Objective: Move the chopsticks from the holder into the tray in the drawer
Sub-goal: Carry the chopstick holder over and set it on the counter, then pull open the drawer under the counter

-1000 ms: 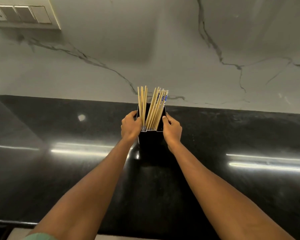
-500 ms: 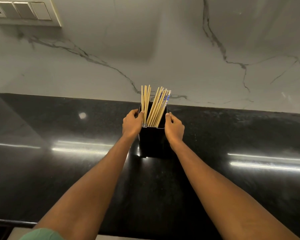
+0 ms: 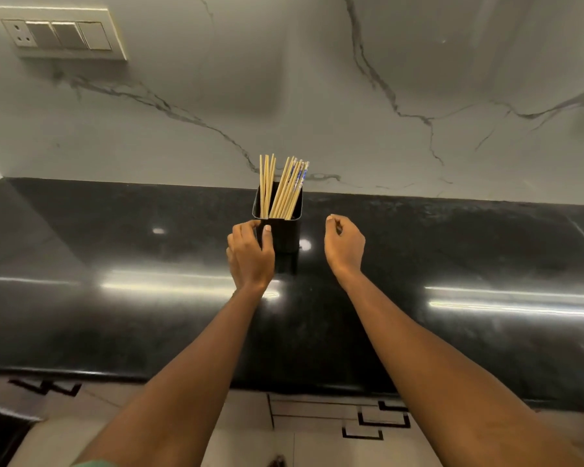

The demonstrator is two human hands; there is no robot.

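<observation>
The left hand (image 3: 250, 256) is seen against the near left corner of the holder (image 3: 284, 230), with the thumb laid on the front wall and the fingers spread along the left side; the fingers are apart, and it cannot be told whether the holder is truly gripped or only touched. The right hand (image 3: 344, 246) is held loosely curled, fingertips bent toward the palm, empty, clear of the holder on its right side. One black, square-sided holder is seen standing upright on the black countertop (image 3: 115, 298), close to the marble wall (image 3: 317, 96). The chopsticks (image 3: 282, 192) are kept inside it in two bunches: roughly four plain sticks standing straight at the left, and a larger leaning bunch at the right, some with blue patterned tops; an exact count of that bunch cannot be made. One switch plate (image 3: 58, 33) is fixed on the wall at the upper left. Pale cabinet fronts (image 3: 317, 433) with black line decoration are shown below the counter edge.
</observation>
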